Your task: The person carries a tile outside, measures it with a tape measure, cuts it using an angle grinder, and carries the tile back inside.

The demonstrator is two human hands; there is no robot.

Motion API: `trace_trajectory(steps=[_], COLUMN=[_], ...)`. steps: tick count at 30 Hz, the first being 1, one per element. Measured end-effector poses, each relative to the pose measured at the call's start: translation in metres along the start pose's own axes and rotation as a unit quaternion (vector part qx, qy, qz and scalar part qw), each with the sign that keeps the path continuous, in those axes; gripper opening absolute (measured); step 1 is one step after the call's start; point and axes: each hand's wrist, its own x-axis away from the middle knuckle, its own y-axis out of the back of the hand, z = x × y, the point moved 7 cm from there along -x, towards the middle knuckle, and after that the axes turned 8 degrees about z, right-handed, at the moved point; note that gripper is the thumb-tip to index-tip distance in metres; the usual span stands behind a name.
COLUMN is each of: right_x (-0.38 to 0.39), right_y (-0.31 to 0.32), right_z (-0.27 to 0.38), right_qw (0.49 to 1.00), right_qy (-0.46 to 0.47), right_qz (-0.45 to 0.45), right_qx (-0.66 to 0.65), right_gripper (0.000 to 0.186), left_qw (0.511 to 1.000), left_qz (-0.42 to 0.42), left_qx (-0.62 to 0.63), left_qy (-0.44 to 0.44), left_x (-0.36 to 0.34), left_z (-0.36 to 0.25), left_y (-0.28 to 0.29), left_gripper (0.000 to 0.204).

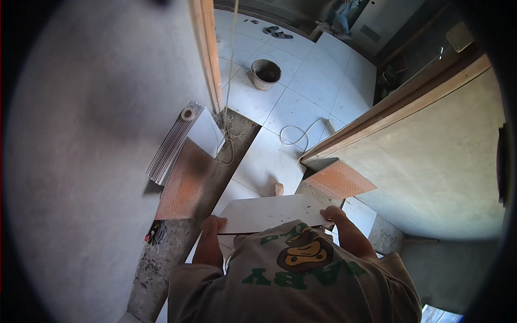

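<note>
A large white floor tile (269, 214) with small dark specks is held level in front of my body. My left hand (215, 223) grips its left edge, thumb on the top face. On the opposite edge, my right hand (332, 213) has the same kind of grip. The undersides of both hands are hidden. My shirt covers the tile's near edge, and a bare foot (278, 189) shows just beyond the far edge, on laid white tiles (269, 161).
A stack of tiles (175, 145) topped by a tape roll (188, 114) leans on the left wall. Orange-backed tiles (186, 183) lean at both sides. Past the doorway are a bucket (266, 74), a looped cable (293, 141), sandals (277, 33) and a person (343, 16).
</note>
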Motion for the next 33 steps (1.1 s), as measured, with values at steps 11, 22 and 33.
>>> trace_trajectory(steps=[11, 22, 33], right_x=[-0.053, -0.138, -0.173], right_y=[0.156, 0.384, 0.525], right_z=[0.084, 0.132, 0.016], right_qw=[0.999, 0.99, 0.972], right_qy=[0.022, 0.043, -0.009], right_qz=[-0.014, 0.069, -0.043], right_qx=[0.025, 0.115, -0.23], right_gripper=[0.035, 0.039, 0.047], left_qw=[0.995, 0.974, 0.992], left_qz=[-0.023, 0.004, -0.108], left_qx=[0.099, 0.219, -0.029], left_qy=[-0.002, 0.049, -0.056], left_x=[-0.085, -0.085, -0.144], left_z=[-0.019, -0.177, -0.47], left_y=[0.012, 0.1, 0.339], left_gripper=[0.063, 0.055, 0.073])
